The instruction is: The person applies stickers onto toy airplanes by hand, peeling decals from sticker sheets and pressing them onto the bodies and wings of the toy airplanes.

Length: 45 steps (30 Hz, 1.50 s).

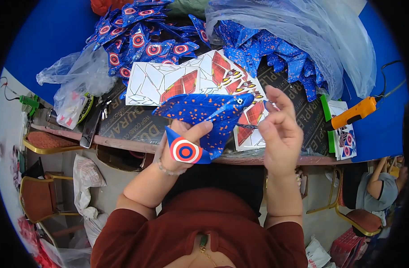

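My left hand (194, 133) is closed around a blue toy bird (213, 114), speckled orange, with a white-and-black eye near its pointed tip. Against the same hand lies a blue fin piece (205, 157) bearing a red, white and blue target; whether it is joined to the bird is hidden. The thumb and forefinger of my right hand (282, 138) pinch a narrow dark patterned strip (247, 126), which reaches towards the bird's edge. Under and behind the bird, printed white sheets (144, 80) with red plaid and feather-like shapes lie on the dark board.
Blue target-marked pieces (137, 40) are heaped at the back left. Speckled blue pieces (280, 53) sit under clear plastic (303, 27) at the back right. An orange glue gun (354, 114) rests at the right by a green tray (328, 125); a green glue gun (29, 103) is far left. Another person (379, 190) is at the right.
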Tool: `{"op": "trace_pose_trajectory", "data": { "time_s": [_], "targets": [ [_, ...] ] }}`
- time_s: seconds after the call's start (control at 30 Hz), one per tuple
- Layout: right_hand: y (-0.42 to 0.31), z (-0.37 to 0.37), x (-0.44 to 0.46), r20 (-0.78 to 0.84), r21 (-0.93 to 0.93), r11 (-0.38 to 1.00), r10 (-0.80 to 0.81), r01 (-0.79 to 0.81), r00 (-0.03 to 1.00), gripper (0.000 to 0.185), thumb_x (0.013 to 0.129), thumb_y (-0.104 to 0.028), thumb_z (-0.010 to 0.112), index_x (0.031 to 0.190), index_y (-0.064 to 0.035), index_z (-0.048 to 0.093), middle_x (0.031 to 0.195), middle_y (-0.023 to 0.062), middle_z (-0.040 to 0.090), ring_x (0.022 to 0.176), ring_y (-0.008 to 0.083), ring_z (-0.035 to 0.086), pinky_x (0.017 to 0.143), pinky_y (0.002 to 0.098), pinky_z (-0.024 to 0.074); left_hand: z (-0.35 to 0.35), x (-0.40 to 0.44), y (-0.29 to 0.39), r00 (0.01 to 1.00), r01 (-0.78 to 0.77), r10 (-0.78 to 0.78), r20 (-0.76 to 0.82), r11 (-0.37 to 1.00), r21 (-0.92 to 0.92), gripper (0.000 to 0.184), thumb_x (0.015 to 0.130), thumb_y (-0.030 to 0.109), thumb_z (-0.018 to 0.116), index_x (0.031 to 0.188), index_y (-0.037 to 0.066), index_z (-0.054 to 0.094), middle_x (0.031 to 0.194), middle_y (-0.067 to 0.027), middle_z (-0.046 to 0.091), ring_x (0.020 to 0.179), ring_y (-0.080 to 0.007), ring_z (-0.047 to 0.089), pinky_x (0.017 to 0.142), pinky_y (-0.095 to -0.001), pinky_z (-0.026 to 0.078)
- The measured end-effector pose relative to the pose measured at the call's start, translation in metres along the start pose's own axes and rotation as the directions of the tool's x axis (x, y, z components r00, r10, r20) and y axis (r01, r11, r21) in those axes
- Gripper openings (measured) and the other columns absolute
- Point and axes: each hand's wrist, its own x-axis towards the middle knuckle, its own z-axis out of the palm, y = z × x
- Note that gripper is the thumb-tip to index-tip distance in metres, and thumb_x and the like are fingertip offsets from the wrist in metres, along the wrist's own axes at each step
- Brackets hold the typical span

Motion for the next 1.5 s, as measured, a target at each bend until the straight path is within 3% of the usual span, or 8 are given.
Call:
{"op": "trace_pose_trajectory", "data": {
  "time_s": [0.17,0.3,0.7,1.03,1.23,1.3,1.33,1.5],
  "targets": [
    [0.013,0.015,-0.013,-0.021,0.034,0.998,0.062,-0.062,0.998,0.010,0.088,-0.005,0.075,0.087,-0.0019,0.065,0.147,0.0197,0.046,0.135,0.0290,0.044,0.113,0.0429,0.0328,0.013,-0.010,-0.001,0.999,-0.001,0.000,0.040,1.000,0.026,0.040,0.093,0.003,0.060,0.133,-0.003,0.056,0.122,-0.0137,0.069,0.108,-0.0206,0.068,0.093,-0.0347,0.056],
    [0.015,0.016,-0.013,-0.036,-0.113,0.993,0.010,-0.014,0.999,0.011,0.088,-0.005,0.075,0.086,-0.0018,0.065,0.142,0.0195,0.050,0.129,0.0294,0.049,0.109,0.0412,0.0374,0.014,-0.016,0.001,1.000,0.029,-0.029,-0.003,0.985,0.170,0.034,0.095,0.003,0.060,0.128,-0.003,0.060,0.115,-0.0117,0.071,0.102,-0.0190,0.069,0.090,-0.0334,0.057],
    [0.016,0.015,-0.014,-0.049,-0.186,0.982,-0.039,0.029,0.998,0.013,0.088,-0.003,0.075,0.085,-0.0002,0.063,0.123,0.0179,0.061,0.108,0.0213,0.059,0.095,0.0324,0.0449,0.018,-0.018,-0.003,1.000,-0.004,0.001,0.029,0.995,0.098,0.032,0.095,0.003,0.061,0.127,-0.003,0.063,0.116,-0.0122,0.072,0.102,-0.0190,0.070,0.090,-0.0330,0.057],
    [0.015,0.019,-0.020,-0.061,-0.206,0.978,-0.056,0.042,0.997,0.012,0.088,-0.002,0.075,0.085,0.0000,0.063,0.123,0.0189,0.061,0.105,0.0198,0.059,0.088,0.0291,0.0470,0.023,-0.019,-0.004,0.999,0.010,-0.005,-0.043,0.993,0.115,0.035,0.091,0.001,0.069,0.125,-0.003,0.064,0.114,-0.0116,0.072,0.102,-0.0187,0.070,0.089,-0.0329,0.057],
    [0.015,0.017,-0.026,-0.015,-0.276,0.959,-0.074,0.067,0.997,0.014,0.086,-0.004,0.077,0.090,-0.0006,0.064,0.129,0.0204,0.058,0.106,0.0223,0.060,0.090,0.0333,0.0499,0.019,-0.019,-0.010,0.997,-0.032,0.043,-0.070,0.988,0.152,0.034,0.090,0.000,0.070,0.123,-0.002,0.064,0.112,-0.0104,0.072,0.098,-0.0175,0.070,0.087,-0.0326,0.057],
    [0.021,0.019,-0.023,-0.005,-0.375,0.875,-0.331,0.305,0.944,0.032,0.084,-0.007,0.079,0.110,0.0001,0.061,0.137,0.0214,0.053,0.113,0.0261,0.059,0.097,0.0374,0.0492,0.018,-0.018,-0.012,0.994,-0.066,0.077,-0.072,0.988,0.141,0.032,0.090,-0.001,0.070,0.122,-0.002,0.064,0.111,-0.0099,0.072,0.098,-0.0168,0.069,0.087,-0.0322,0.057],
    [0.034,0.028,-0.024,-0.154,-0.163,0.930,-0.353,0.328,0.923,0.060,0.082,-0.010,0.082,0.132,0.0015,0.050,0.142,0.0220,0.048,0.119,0.0299,0.057,0.103,0.0411,0.0469,0.019,-0.018,-0.012,0.994,-0.068,0.078,-0.072,0.988,0.141,0.032,0.090,-0.001,0.070,0.122,-0.002,0.064,0.111,-0.0099,0.072,0.098,-0.0168,0.069,0.087,-0.0322,0.057],
    [0.022,0.026,-0.029,-0.011,-0.321,0.942,-0.112,0.102,0.994,0.079,0.077,-0.014,0.087,0.141,0.0025,0.043,0.137,0.0201,0.052,0.122,0.0294,0.056,0.102,0.0402,0.0464,0.011,-0.018,-0.014,0.995,-0.079,0.094,-0.035,0.949,0.305,0.030,0.091,0.000,0.070,0.121,-0.002,0.064,0.110,-0.0093,0.072,0.098,-0.0161,0.069,0.086,-0.0321,0.057]
  ]
}}
